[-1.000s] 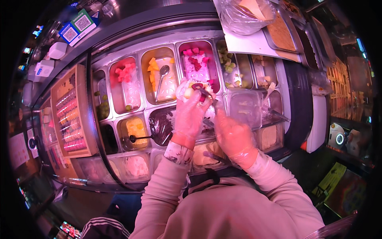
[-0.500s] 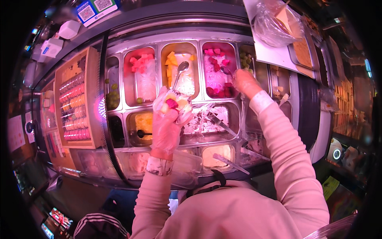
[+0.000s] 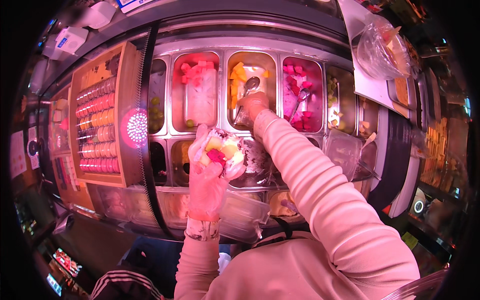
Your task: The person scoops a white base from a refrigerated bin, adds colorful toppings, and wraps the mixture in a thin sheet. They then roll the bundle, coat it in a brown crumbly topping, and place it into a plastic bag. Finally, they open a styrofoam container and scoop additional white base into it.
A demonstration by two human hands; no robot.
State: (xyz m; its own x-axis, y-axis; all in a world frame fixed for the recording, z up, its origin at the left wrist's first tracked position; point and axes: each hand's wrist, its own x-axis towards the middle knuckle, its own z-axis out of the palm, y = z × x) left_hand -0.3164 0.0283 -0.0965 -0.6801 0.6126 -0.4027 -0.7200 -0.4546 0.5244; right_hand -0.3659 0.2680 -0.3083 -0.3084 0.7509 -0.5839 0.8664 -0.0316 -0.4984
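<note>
The left hand [image 3: 206, 186], in a clear plastic glove, grasps a cream dessert [image 3: 232, 151] from its left side and from below, thumb and fingers curled around it. The dessert sits above the front edge of the fruit pans, its open top facing up, with pale yellow chunks and a magenta chunk bedded in white cream.

The right hand [image 3: 255, 106] is down in the steel pan of yellow fruit cubes [image 3: 265, 90], at the handle of a metal spoon [image 3: 251, 84] whose bowl points away from the person. The fingers are partly hidden, so I cannot tell whether they are closed on the handle.

Left of that pan is one of red fruit cubes [image 3: 202, 102]; right of it, one of magenta fruit cubes [image 3: 317, 102] with another spoon [image 3: 303, 94] lying in it. Just beyond the dessert's right side, a pan of dark crumbs [image 3: 257, 167] is partly covered by the right sleeve. Farther left stands a wooden tray [image 3: 131, 115] with rows of macarons [image 3: 96, 121]; at the upper right, a clear plastic bag [image 3: 382, 52] rests on a white board [image 3: 367, 85].
</note>
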